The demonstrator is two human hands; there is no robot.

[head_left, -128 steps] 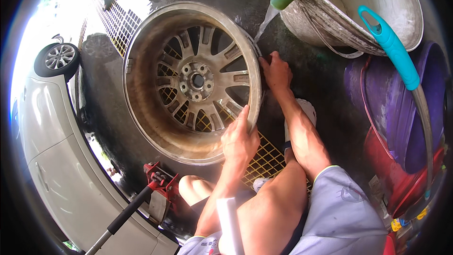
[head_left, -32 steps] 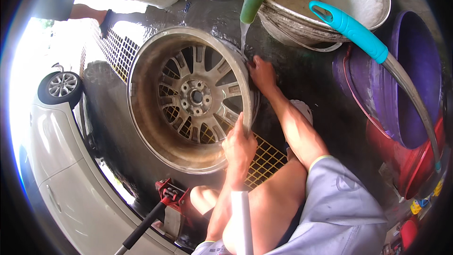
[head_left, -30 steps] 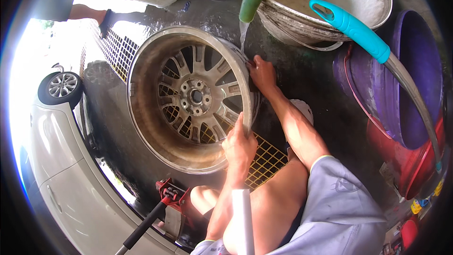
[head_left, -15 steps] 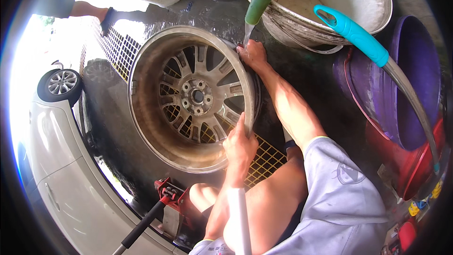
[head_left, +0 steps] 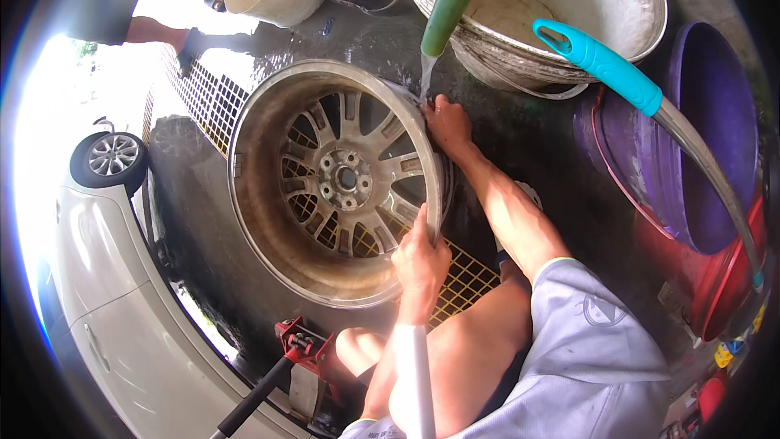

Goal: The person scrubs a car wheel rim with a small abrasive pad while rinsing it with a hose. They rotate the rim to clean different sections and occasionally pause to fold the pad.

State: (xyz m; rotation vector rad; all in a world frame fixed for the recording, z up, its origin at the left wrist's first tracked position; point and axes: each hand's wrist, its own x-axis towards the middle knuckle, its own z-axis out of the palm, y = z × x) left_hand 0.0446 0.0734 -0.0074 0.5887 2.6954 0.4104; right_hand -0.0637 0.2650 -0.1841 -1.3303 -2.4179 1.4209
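Note:
A dirty brownish alloy wheel rim stands tilted before me, its hollow back showing the spokes and hub. My left hand is closed on the rim's near right edge, thumb laid along the lip. My right hand is at the rim's outer side on the far right, fingers curled toward the metal; whether they hold anything is hidden. From a green tube above, a stream of water runs down beside the right hand's fingers.
A yellow floor grating lies under the rim. Buckets surround the far side: a large whitish one, a purple one. A turquoise hose handle crosses at right. A red jack and a pale car are left.
My right hand has drawn slightly nearer along the rim's outer side. The whole rim and my left hand sit a little lower in view, while the water keeps running.

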